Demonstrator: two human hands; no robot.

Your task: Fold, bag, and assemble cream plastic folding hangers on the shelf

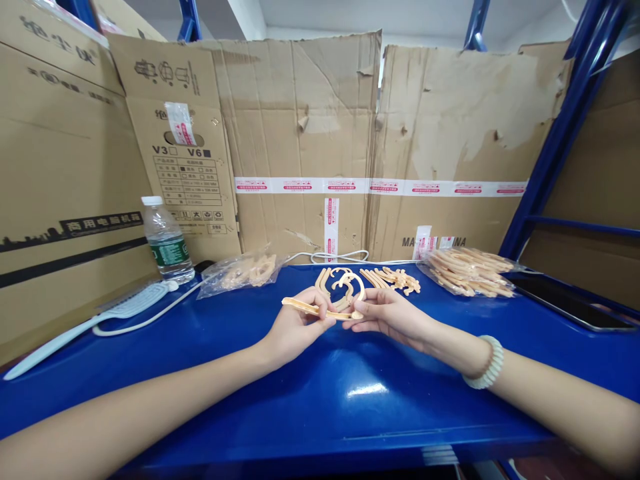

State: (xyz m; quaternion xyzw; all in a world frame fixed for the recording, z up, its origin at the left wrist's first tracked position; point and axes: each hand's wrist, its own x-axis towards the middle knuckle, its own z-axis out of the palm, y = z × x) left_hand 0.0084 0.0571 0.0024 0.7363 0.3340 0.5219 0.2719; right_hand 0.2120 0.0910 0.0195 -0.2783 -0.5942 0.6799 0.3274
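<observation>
Both of my hands meet over the middle of the blue table, gripping peach-coloured plastic parts that look like pieces of a folding hanger. Between the fingers and thumb of my left hand (299, 325) is a long, slim hanger arm (300, 306), its free end pointing left. My right hand (390, 319) pinches the arm's other end, where a curved hanger hook (361, 287) rises from the fingers. Whether hook and arm are joined is hidden by the fingertips. Just beyond lie loose curved strips (323, 280), another hook (342, 272), straight strips (373, 279) and small pieces (404, 279).
Clear bags of similar parts lie left (250, 270) and right (467, 270). A water bottle (167, 243), a pale blue hairbrush (125, 308) and a white cable (150, 323) are on the left; a dark tablet (570, 303) is on the right. Cardboard (300, 133) walls the back.
</observation>
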